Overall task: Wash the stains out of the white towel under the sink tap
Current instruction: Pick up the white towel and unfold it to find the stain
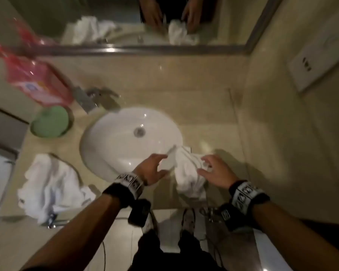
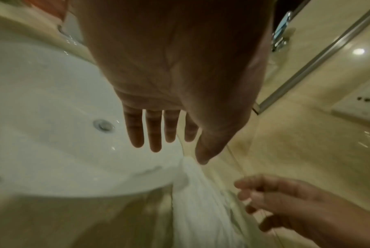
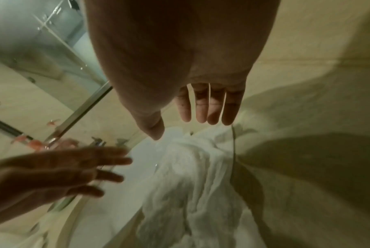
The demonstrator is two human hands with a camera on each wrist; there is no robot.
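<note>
The white towel lies crumpled on the beige counter, just right of the white sink, with one end hanging over the counter's front edge. My left hand hovers with straight fingers over the sink's front right rim, right beside the towel. My right hand is spread above the towel's right side and holds nothing. From the right wrist, the fingers hang straight over the towel. The chrome tap stands at the sink's back left; I see no water running.
A second white towel is heaped on the counter left of the sink. A green round container and a pink bottle stand at the back left. The mirror runs along the back; a wall socket sits to the right.
</note>
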